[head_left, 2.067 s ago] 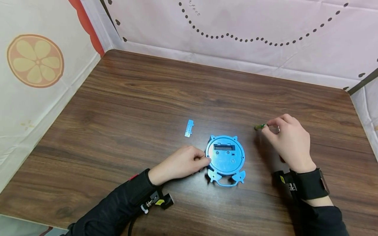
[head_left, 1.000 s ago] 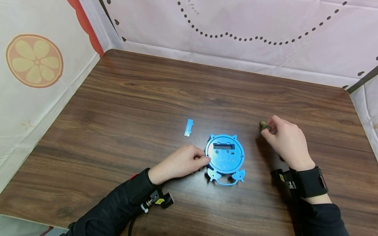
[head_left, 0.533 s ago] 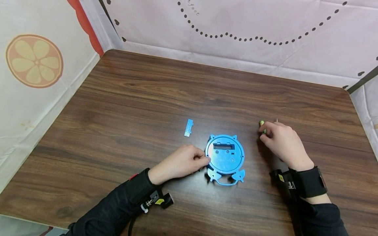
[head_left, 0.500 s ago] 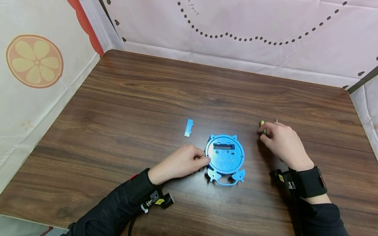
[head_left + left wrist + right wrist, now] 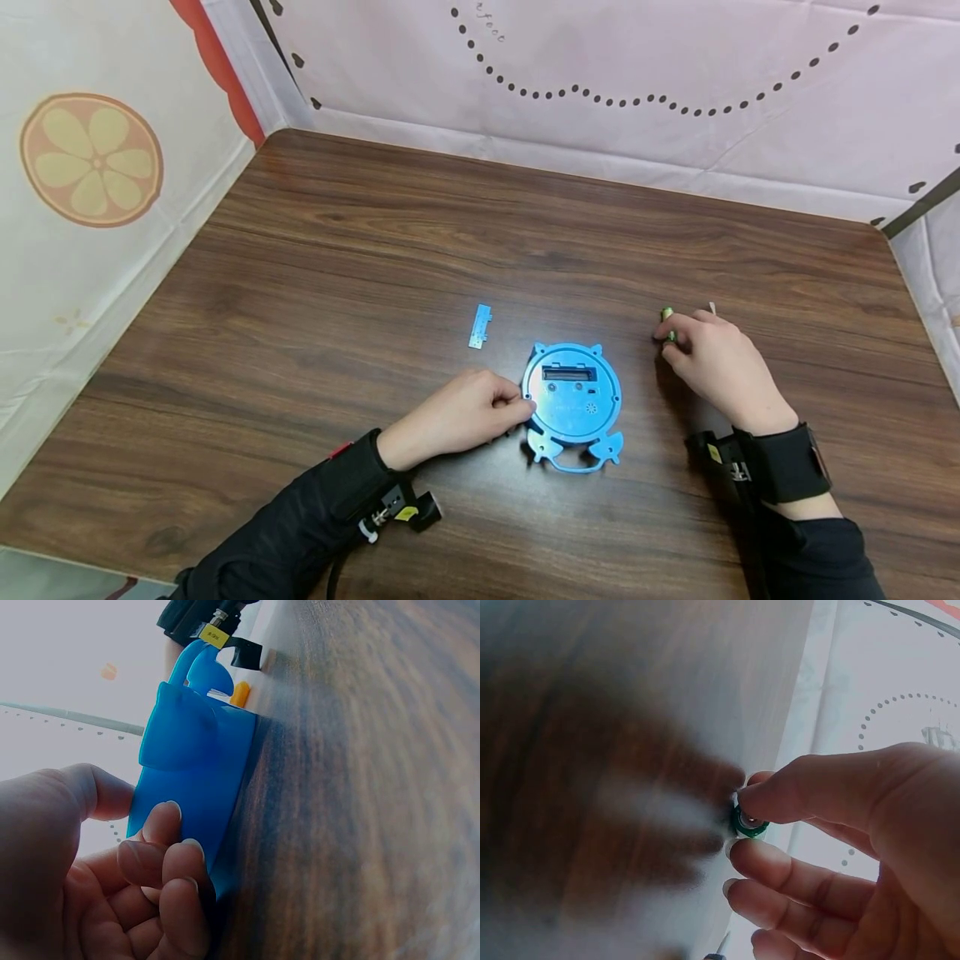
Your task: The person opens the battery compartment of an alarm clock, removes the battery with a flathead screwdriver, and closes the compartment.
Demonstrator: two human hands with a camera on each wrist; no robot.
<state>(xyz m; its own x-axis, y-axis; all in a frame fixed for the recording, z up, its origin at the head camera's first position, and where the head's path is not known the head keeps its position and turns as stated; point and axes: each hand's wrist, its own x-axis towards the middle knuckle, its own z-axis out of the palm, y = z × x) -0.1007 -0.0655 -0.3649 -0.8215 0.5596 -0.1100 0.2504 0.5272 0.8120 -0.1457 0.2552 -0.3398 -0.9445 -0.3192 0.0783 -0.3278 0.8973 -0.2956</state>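
A blue alarm clock (image 5: 572,408) lies with its back up on the wooden table, its slot-like battery compartment (image 5: 567,375) uncovered. My left hand (image 5: 465,417) holds its left edge, thumb on the rim and fingertips along the side wall; the left wrist view shows the blue side wall (image 5: 187,787) between them. To the right of the clock, my right hand (image 5: 723,362) pinches a small green battery (image 5: 750,821) close over the table, its end showing between thumb and fingers. Fingers cover most of the battery in the head view.
A small blue battery cover (image 5: 481,326) lies on the table behind the clock, to its left. A thin metal shaft (image 5: 712,308) sticks out behind my right hand, the rest hidden. White printed cloth walls (image 5: 600,142) border the table's back and left.
My right hand has turned the battery from lying sideways to pointing away, and shifted slightly down. The thin shaft has come into view behind it. My left hand and the clock stay put.
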